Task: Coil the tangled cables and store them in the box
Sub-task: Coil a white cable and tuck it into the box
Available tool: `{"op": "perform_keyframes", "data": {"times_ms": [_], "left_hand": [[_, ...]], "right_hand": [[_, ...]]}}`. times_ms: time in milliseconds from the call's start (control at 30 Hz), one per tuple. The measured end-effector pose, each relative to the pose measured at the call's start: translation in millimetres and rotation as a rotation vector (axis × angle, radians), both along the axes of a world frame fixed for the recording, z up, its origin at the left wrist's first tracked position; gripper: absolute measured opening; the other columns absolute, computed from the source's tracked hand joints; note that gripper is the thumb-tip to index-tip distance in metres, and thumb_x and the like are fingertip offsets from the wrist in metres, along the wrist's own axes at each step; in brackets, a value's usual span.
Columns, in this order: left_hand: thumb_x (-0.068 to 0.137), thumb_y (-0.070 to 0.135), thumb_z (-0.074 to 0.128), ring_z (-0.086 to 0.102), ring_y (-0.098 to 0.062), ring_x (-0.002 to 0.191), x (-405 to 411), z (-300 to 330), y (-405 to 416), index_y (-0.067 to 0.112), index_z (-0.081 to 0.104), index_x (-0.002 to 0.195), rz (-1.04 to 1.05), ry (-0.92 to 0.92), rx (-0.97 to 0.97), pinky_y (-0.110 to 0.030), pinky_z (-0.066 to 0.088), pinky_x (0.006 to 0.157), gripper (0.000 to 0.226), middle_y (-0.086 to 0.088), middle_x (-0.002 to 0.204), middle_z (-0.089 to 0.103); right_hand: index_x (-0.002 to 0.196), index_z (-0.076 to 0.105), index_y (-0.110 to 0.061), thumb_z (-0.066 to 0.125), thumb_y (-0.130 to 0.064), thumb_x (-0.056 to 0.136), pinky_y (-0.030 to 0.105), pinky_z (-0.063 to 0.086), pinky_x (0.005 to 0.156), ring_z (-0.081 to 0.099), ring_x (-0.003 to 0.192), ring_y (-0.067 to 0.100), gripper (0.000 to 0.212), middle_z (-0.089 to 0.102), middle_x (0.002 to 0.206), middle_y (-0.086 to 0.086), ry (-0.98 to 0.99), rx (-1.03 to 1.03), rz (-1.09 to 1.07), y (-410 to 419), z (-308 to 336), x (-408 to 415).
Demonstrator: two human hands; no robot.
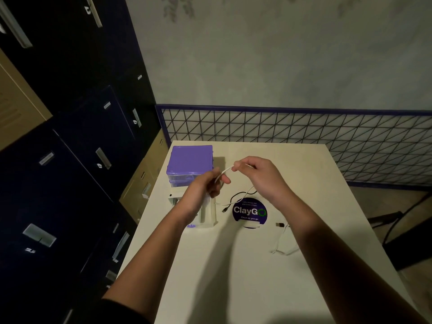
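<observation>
Cables are what you have in hand at the middle of the frame: a white cable (224,172) runs in a short arc between your two raised hands, above the pale table (233,277). Your left hand (205,187) has its fingers curled round the lower end of that arc, just below and right of the purple-lidded box (189,163). Your right hand (258,177) pinches the upper end between thumb and fingertips, slightly higher in the frame than the left.

From under your right hand the cable drops toward the table, where a thin black cable (237,197) loops beside it; its small plug lies just left of the round dark sticker (249,212) reading "ClayGo". You cannot tell whether the two cables are tangled together there. Further right and lower, another white cable (282,244) lies loose on the table, its plug near your right forearm.

The box sits closed at the upper left corner of the table. Below it, partly hidden by your left wrist, stands a white holder (209,212). Dark lockers (70,136) fill the left of the frame and a wire grid panel (304,132) runs behind the table.
</observation>
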State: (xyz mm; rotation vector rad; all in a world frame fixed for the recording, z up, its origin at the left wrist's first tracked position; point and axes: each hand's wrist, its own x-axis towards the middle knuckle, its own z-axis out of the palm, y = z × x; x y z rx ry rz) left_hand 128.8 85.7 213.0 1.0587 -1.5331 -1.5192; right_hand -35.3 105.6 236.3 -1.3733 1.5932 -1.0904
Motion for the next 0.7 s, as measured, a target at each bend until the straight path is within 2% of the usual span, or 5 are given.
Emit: {"op": "perform_keyframes", "data": {"times_ms": [200,267,333,467,700], "left_hand": [[0.105,0.029,0.030,0.018,-0.014,0.058,-3.2,6.0,5.0,0.011,0.063,0.091,-0.052,0.182,0.148,-0.020,0.029,0.056,0.040,-0.001,0.065,0.018],[0.105,0.026,0.032,0.018,-0.014,0.059,-1.3,5.7,5.3,0.010,0.063,0.089,-0.041,0.289,0.225,-0.022,0.029,0.058,0.038,-0.001,0.065,0.022],[0.103,0.022,0.036,0.024,-0.015,0.060,-0.2,7.5,6.9,0.012,0.066,0.080,-0.029,0.371,0.294,-0.026,0.030,0.065,0.039,-0.002,0.066,0.032],[0.101,0.018,0.040,0.037,-0.015,0.061,1.9,11.2,8.8,0.009,0.063,0.086,0.057,0.502,0.387,-0.029,0.035,0.072,0.029,-0.001,0.069,0.042],[0.101,0.022,0.044,0.056,-0.011,0.067,3.8,8.2,7.0,0.006,0.064,0.104,0.177,0.541,0.438,-0.023,0.056,0.067,0.025,0.001,0.074,0.057]], "right_hand": [[0.084,0.074,-0.022,0.065,-0.044,0.086,0.029,0.035,0.061,0.046,0.062,0.007,0.024,0.060,0.063,-0.013,0.005,-0.082,-0.176,6.1,-19.9,7.0],[0.083,0.074,-0.027,0.062,-0.050,0.085,0.040,0.043,0.068,0.055,0.070,0.022,0.027,0.068,0.075,0.002,0.017,-0.069,-0.147,9.5,-24.6,10.2],[0.089,0.074,-0.027,0.056,-0.047,0.091,0.038,0.046,0.073,0.060,0.086,0.030,0.027,0.070,0.088,0.011,0.037,-0.059,-0.092,12.5,-28.1,12.2],[0.111,0.069,-0.023,0.043,-0.030,0.101,0.029,0.042,0.080,0.059,0.098,0.022,0.029,0.070,0.102,0.005,0.065,-0.001,-0.018,17.5,-33.7,12.3],[0.103,0.071,-0.023,0.045,-0.027,0.100,0.023,0.037,0.061,0.047,0.063,0.008,0.026,0.053,0.065,-0.013,0.063,0.019,-0.051,19.8,-41.4,17.9]]}}
